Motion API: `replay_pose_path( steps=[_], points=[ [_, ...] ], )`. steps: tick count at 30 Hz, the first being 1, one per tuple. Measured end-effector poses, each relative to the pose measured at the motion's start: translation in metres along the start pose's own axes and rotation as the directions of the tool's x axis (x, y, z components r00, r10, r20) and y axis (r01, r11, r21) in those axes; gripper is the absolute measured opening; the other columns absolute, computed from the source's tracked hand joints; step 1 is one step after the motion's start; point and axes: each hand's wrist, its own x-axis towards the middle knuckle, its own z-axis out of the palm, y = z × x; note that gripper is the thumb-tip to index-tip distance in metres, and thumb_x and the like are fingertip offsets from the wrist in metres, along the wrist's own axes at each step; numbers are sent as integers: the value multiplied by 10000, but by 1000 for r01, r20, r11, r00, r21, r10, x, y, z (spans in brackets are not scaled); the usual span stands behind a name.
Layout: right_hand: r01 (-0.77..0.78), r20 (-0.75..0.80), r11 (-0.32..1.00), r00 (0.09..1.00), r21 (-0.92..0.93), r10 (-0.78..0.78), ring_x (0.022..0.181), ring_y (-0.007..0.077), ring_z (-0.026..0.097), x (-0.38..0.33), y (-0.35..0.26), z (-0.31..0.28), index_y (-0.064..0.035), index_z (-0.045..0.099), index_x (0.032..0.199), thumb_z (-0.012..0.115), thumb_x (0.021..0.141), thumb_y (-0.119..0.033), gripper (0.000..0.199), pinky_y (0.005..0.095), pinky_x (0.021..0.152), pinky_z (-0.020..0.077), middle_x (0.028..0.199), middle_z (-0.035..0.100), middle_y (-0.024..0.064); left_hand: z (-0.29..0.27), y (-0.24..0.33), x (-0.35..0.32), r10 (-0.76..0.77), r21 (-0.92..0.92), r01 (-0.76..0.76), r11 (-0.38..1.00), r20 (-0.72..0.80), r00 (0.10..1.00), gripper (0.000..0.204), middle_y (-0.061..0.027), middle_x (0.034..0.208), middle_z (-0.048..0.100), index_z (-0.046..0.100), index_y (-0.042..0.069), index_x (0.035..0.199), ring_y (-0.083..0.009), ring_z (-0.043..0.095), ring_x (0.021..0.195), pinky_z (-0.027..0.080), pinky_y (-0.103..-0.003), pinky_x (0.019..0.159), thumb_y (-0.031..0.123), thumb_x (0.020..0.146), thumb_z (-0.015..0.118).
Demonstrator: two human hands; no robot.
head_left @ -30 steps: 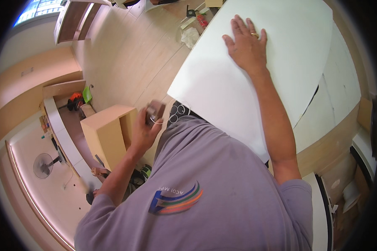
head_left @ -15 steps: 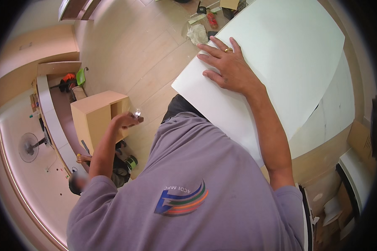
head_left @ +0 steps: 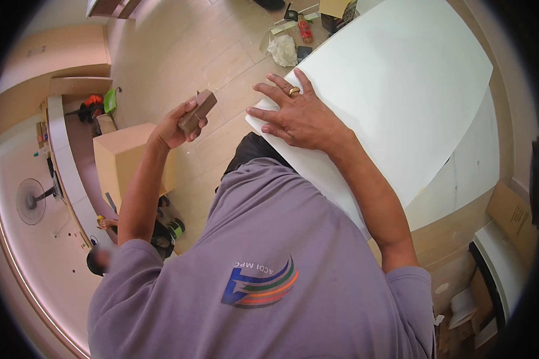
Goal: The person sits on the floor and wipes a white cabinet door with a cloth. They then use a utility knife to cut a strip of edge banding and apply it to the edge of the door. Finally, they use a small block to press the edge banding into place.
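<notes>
My left hand (head_left: 179, 127) is raised to the left of the white sheet, fingers wrapped round a brown rectangular block (head_left: 199, 112). A small thin piece sticks up at the block's far end; its exact kind cannot be made out. My right hand (head_left: 302, 116), with a gold ring on one finger, lies with spread fingers across the left edge of a large white sheet (head_left: 395, 102). Its fingertips reach past that edge, near the sheet's closest left corner, and nothing is gripped in it.
Beyond the sheet, a crumpled whitish bag (head_left: 282, 50), a red bottle (head_left: 305, 30) and a dark box (head_left: 336, 18) stand on the tiled floor. A tan wooden cabinet box (head_left: 123, 155) is at left, with another person (head_left: 161, 236) low beside it. Cardboard (head_left: 512, 209) leans at right.
My left hand has risen and moved away from me, turning so the brown block shows fully. My right hand has slid left and nearer along the sheet's edge.
</notes>
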Motion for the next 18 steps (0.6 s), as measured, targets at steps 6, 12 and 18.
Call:
replay_pose_path(
  steps=[6, 12, 18],
  points=[
    [-40, 97, 999, 995, 11, 39, 1495, 268, 288, 1, 1, -8, -352, 574, 1399, 449, 1020, -534, 439, 606, 1221, 109, 1496, 474, 48, -4, -15, 6, -106, 106, 120, 987, -132, 986, 549, -128, 974, 642, 434, 111, 1428, -176, 621, 536, 467, -264, 419, 407, 989, 581],
    [-53, 118, 998, 992, 17, 51, 1485, 251, 313, 1, 1, -10, -356, 595, 1376, 469, 1015, -528, 419, 592, 1222, 125, 1493, 484, 39, -19, -40, 10, -155, 699, 216, 682, -150, 976, 739, -158, 1056, 663, 336, 90, 1533, -204, 675, 759, 553, -303, 610, 304, 928, 701],
    [5, -55, 973, 998, 230, 8, 1405, 260, 438, -2, 15, -11, -192, 646, 1322, 666, 941, -336, 408, 511, 1206, 235, 1437, 555, 62, -41, -47, 4, 27, -9, -26, 1000, 237, 971, 798, -256, 1163, 642, 220, 76, 1581, -253, 695, 783, 572, -336, 632, 295, 954, 663]
  ],
)
